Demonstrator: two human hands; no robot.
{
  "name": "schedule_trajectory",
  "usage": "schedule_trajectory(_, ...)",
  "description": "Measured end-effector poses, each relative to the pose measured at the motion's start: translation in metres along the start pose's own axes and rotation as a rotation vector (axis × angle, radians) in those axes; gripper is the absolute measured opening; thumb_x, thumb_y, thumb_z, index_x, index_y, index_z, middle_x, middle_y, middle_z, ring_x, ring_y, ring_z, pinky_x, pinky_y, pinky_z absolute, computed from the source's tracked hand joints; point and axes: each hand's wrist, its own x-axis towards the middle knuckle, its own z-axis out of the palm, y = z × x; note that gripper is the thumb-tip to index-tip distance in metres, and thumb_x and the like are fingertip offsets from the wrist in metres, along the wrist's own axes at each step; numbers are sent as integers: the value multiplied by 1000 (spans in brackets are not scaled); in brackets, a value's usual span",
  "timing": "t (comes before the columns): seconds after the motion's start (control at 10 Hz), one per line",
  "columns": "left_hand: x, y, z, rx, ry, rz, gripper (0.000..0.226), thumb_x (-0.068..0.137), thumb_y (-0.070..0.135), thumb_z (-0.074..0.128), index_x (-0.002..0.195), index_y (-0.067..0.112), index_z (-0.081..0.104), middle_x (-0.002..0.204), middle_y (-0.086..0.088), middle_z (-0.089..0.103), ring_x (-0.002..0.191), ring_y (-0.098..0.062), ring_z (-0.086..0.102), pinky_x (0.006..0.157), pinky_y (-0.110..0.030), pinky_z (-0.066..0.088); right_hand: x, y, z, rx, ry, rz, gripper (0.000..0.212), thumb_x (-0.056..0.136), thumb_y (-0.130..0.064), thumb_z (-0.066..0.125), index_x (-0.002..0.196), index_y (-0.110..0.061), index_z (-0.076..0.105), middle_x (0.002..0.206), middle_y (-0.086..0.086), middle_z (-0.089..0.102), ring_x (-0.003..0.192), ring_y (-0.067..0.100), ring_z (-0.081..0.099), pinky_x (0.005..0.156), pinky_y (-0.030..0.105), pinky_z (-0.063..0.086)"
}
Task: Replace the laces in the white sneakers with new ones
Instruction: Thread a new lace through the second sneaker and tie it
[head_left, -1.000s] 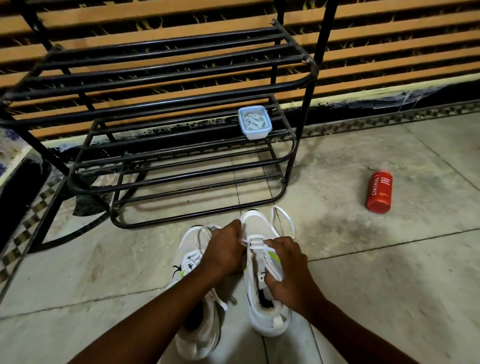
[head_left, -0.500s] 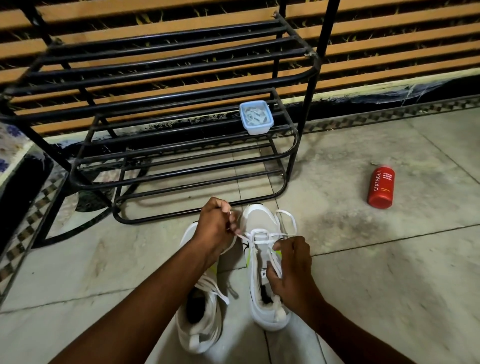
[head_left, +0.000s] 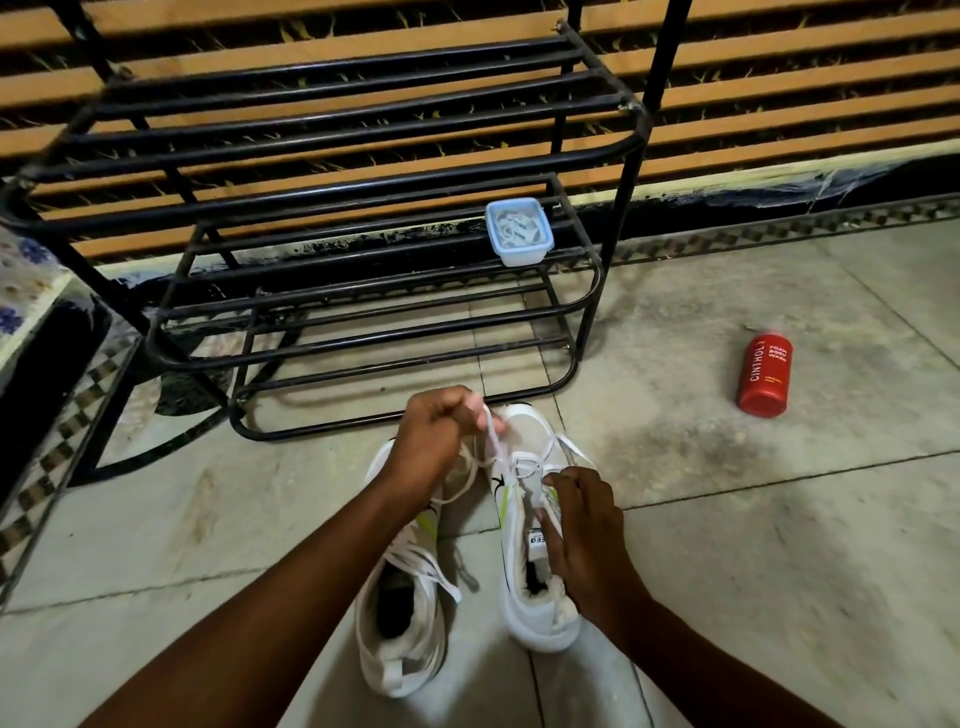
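Head view: a person's two bare arms reach down to a pair of white sneakers on a tiled floor (head_left: 779, 545), in front of a black metal rack (head_left: 363, 218).
Landmark: the rack, with three tiers of bars, standing against a wall of orange slats.
Right sneaker (head_left: 524, 561): just in front of the rack's lowest bar, toe pointing at it, heel toward the person; its upper eyelets look unlaced and the tongue label shows.
Left sneaker (head_left: 405, 613): beside the right sneaker on its left, slightly nearer the person, with loose lace ends lying across its opening.
Lace (head_left: 496, 441): white, rising from the forward eyelets of the right sneaker up to the left hand; a loop of it lies over the toe.
Left hand (head_left: 441, 436): raised between the rack's front edge and the sneaker toes, fingers curled tight, pinching the lace and drawing it taut.
Right hand (head_left: 582, 525): on the right sneaker's throat, farther from the rack, fingers bent round the tongue and side of the sneaker, gripping it.
Box (head_left: 518, 231): small, pale blue, on the right end of the rack's middle tier, with something white inside.
Bottle (head_left: 764, 375): red, lying on its side on the floor, well to the right of the rack.
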Motion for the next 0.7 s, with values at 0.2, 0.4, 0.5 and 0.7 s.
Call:
schedule_trajectory(0.2, 7, -6, -29, 977, -199, 409, 17, 108, 37, 46, 117, 25, 53, 81, 8, 60, 71, -11, 53, 56, -29, 37, 2, -9, -3, -50, -45, 27, 43, 82, -14, 74, 122, -13, 60, 119, 8, 55, 99, 31, 58, 74, 40, 51)
schedule_trajectory(0.4, 0, -8, -22, 1241, -196, 376, 22, 95, 47, 65, 87, 28, 75, 80, 18, 59, 92, -11, 52, 65, -31, 45, 2, -12, -8, -63, -105, 51, 51, 81, -13, 72, 130, -11, 58, 128, 11, 53, 109, 34, 56, 81, 43, 50)
schedule_trajectory(0.5, 0, 10, -17, 421, 5, 167, 42, 92, 10, 72, 53, 14, 56, 57, 7, 47, 59, -11, 45, 63, -27, 41, 3, -12, -9, -63, -119, 60, 50, 83, -15, 70, 130, -12, 57, 125, 9, 53, 108, 32, 56, 80, 42, 50)
schedule_trajectory(0.7, 1, 55, -14, 67, 156, 105, 41, 69, -9, 59, 56, 13, 26, 70, -16, 12, 66, -29, 12, 57, -28, 26, 2, -12, -9, -40, -123, 72, 54, 74, -11, 74, 125, -18, 59, 119, 5, 52, 104, 30, 57, 75, 40, 49)
